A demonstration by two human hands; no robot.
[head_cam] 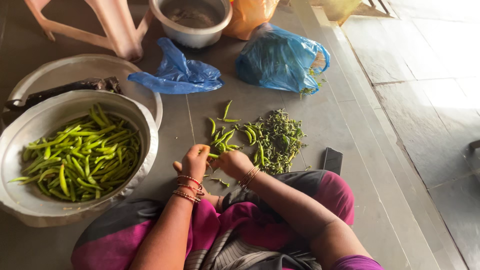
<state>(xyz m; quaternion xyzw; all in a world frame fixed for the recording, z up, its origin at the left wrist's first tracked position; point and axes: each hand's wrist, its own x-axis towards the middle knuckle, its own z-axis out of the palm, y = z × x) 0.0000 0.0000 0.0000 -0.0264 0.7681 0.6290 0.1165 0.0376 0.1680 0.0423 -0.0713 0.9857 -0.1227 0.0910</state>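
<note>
My left hand (194,160) and my right hand (233,163) meet over the floor, both pinching one green chilli (213,155) between them. Just beyond the hands lie a few loose green chillies (223,133) and, to their right, a heap of plucked stems (280,137). At my left stands a wide metal bowl (20,130) holding several green chillies (82,155). Bangles ring both wrists.
A second metal dish (75,67) with a dark tool lies behind the bowl. Two blue plastic bags (177,72) (280,57), an orange bag (247,15), a steel pot (192,20) and a pink stool (107,22) stand farther off. A dark phone (332,160) lies at my right knee.
</note>
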